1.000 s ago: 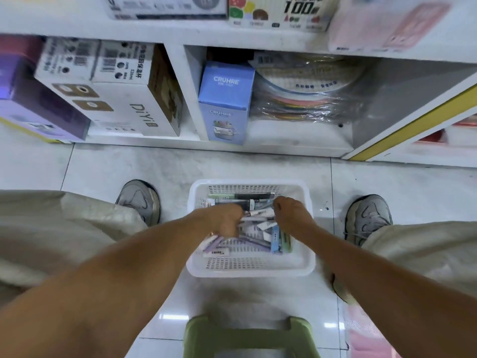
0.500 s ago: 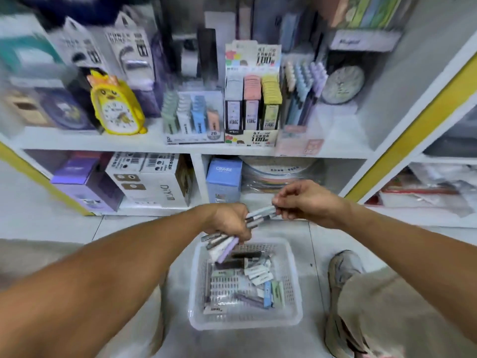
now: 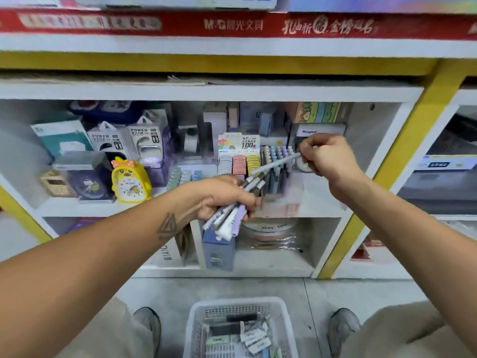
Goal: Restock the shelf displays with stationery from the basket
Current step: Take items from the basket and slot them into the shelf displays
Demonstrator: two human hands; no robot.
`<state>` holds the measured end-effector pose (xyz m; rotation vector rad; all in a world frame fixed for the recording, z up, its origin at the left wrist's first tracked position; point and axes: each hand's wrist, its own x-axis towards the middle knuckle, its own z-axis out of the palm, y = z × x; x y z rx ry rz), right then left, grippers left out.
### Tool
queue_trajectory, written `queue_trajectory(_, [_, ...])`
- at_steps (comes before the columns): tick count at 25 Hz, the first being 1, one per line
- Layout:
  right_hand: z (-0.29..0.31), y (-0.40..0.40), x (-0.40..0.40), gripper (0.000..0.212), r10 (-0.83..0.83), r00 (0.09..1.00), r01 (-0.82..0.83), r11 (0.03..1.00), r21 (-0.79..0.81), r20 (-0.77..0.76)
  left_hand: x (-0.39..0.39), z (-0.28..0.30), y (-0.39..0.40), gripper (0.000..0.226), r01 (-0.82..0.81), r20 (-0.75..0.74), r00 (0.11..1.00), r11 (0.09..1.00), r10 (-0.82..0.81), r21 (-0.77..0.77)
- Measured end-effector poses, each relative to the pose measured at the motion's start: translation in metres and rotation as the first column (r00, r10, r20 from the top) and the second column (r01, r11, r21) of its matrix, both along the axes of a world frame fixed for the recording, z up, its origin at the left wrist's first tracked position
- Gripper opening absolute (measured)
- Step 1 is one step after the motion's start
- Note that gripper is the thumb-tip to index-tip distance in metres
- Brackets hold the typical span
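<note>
My left hand (image 3: 222, 196) grips a bundle of pens (image 3: 231, 219), white and lilac, in front of the middle shelf. My right hand (image 3: 326, 157) pinches one white pen (image 3: 275, 164) by its upper end, drawn up and to the right out of the bundle. Just behind the pen stands a pen display (image 3: 277, 166) with pastel pens upright in rows. The white basket (image 3: 192, 326) sits on the floor between my feet, with more pens and labelled stationery inside.
A lead-refill display box (image 3: 238, 156) stands left of the pen display. A yellow chick alarm clock (image 3: 130, 179) and power bank packs (image 3: 105, 140) fill the shelf's left. A blue box (image 3: 218, 251) stands on the shelf below. Yellow-trimmed uprights (image 3: 387, 164) frame the bay.
Both hands rose from the basket on the floor up to the middle shelf. My left hand came up with a bundle of pens and my right has pulled one pen out of it.
</note>
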<state>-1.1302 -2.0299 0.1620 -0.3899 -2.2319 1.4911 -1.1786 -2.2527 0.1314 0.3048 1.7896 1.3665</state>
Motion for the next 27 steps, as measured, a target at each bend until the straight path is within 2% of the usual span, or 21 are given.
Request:
queue_trajectory(3, [0.008, 0.025, -0.006, 0.030, -0.075, 0.996, 0.071, 0.995, 0.067, 0.046, -0.017, 0.014, -0.003, 0.005, -0.125, 0.106, 0.987, 0.992, 0.121, 0.029])
queue_trajectory(8, [0.008, 0.040, -0.009, 0.024, 0.023, 0.994, -0.059, 0.932, 0.358, 0.103, -0.032, 0.021, 0.014, 0.013, -0.286, 0.224, 0.943, 0.945, 0.248, 0.160])
queue_trajectory(11, [0.006, 0.047, -0.012, 0.015, 0.038, 0.998, -0.057, 0.900, 0.432, 0.052, -0.035, 0.013, 0.033, 0.014, -0.359, 0.249, 0.918, 0.912, 0.307, 0.197])
queue_trajectory(16, [-0.003, 0.044, -0.017, 0.012, 0.062, 0.991, -0.128, 0.695, 0.707, 0.118, -0.038, 0.007, 0.055, 0.014, -0.444, 0.273, 0.885, 0.861, 0.377, 0.249])
queue_trajectory(18, [-0.008, 0.046, -0.018, 0.010, 0.084, 0.990, -0.138, 0.663, 0.736, 0.110, -0.038, 0.006, 0.060, 0.013, -0.451, 0.246, 0.885, 0.858, 0.395, 0.244])
queue_trajectory(21, [-0.012, 0.049, -0.020, 0.007, 0.087, 0.993, -0.114, 0.692, 0.713, 0.074, -0.036, 0.005, 0.064, 0.012, -0.460, 0.201, 0.885, 0.856, 0.420, 0.238])
queue_trajectory(26, [-0.020, 0.043, -0.023, 0.012, 0.138, 0.972, -0.234, 0.644, 0.728, 0.189, -0.034, 0.004, 0.066, 0.017, -0.464, 0.188, 0.884, 0.851, 0.428, 0.247])
queue_trajectory(27, [-0.021, 0.042, -0.023, 0.016, 0.158, 0.965, -0.259, 0.659, 0.706, 0.207, -0.034, 0.004, 0.066, 0.017, -0.468, 0.189, 0.882, 0.847, 0.431, 0.253])
